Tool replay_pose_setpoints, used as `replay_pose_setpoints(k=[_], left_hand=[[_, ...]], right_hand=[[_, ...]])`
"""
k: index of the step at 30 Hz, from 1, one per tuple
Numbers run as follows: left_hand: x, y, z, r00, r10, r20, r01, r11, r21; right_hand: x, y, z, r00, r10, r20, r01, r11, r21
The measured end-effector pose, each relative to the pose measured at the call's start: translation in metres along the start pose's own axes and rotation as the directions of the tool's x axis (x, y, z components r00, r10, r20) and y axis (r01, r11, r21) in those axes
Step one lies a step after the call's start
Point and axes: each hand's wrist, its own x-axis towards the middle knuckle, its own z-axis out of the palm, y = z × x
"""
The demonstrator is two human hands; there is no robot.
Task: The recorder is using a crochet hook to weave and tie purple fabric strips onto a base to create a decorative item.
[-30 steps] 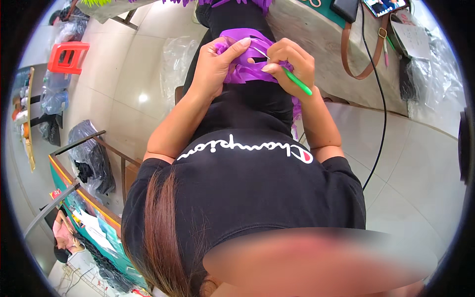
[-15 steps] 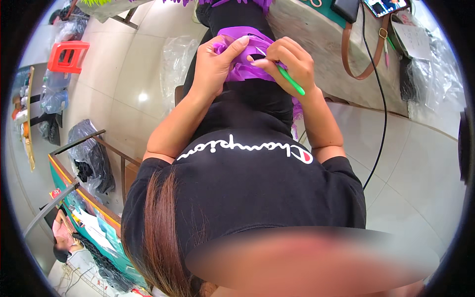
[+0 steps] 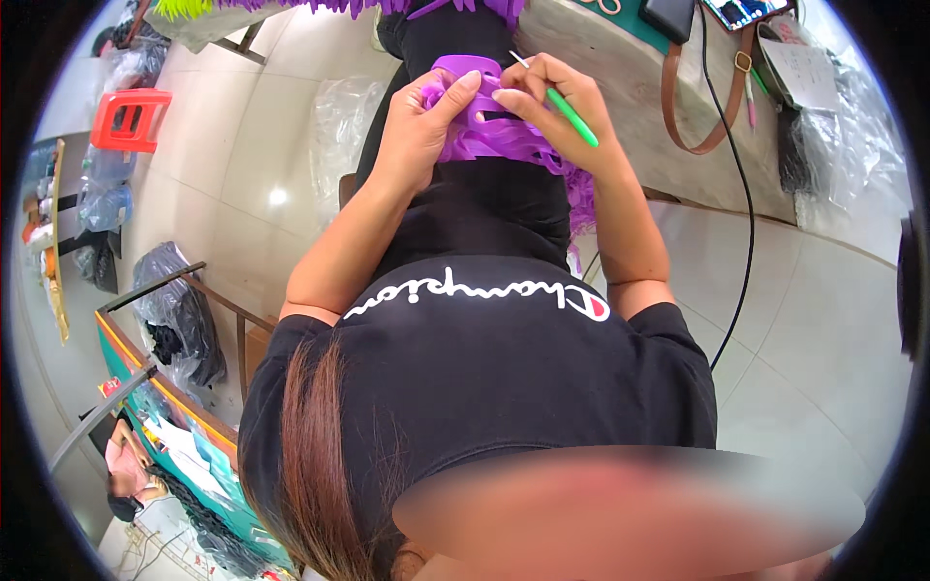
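Observation:
A bundle of purple ribbon-like strips [image 3: 475, 145] lies over my black-clad lap, with loops and dark gaps showing between them. My left hand [image 3: 426, 121] is closed on its left side, thumb on top, holding the purple strips. Just right of it, my right hand [image 3: 560, 102] grips a slim green-handled crochet hook [image 3: 572, 117]. The hook's thin metal shaft points up and left, beyond the fingers, clear of the strips; the tip's exact shape is too small to tell. My right thumb and fingertips are close to the strips; whether they pinch one I cannot tell.
Ahead to the right, a covered table [image 3: 620, 97] holds a black case [image 3: 668, 17], a phone [image 3: 746, 12] and scissors [image 3: 608, 6]. A brown strap [image 3: 670, 107] and black cable [image 3: 748, 232] hang down. At left are a red stool [image 3: 131, 121] and another person [image 3: 126, 465].
My right hand has lifted slightly, and the hook's tip has risen away from the purple strips. My left hand keeps its hold in nearly the same place.

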Motion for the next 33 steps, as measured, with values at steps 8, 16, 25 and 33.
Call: replay_pose_setpoints(k=[8, 16, 25, 33], left_hand=[[-0.004, 0.002, 0.007, 0.997, 0.058, 0.049, -0.07, 0.956, 0.286], [0.0, -0.003, 0.003, 0.987, 0.137, 0.085, -0.158, 0.926, 0.342], [0.012, -0.017, -0.007, 0.975, 0.209, 0.07, -0.217, 0.855, 0.47], [0.021, -0.025, -0.035, 0.992, 0.13, 0.007, -0.103, 0.758, 0.645]], right_hand=[[0.003, 0.002, 0.001, 1.0, 0.002, 0.003, -0.003, 0.969, 0.245], [-0.002, -0.008, 0.002, 0.998, -0.066, 0.002, 0.064, 0.979, 0.196], [-0.003, 0.004, -0.018, 0.998, 0.016, -0.061, 0.025, 0.791, 0.611], [0.008, -0.017, -0.089, 0.957, -0.096, -0.275, 0.283, 0.526, 0.802]])
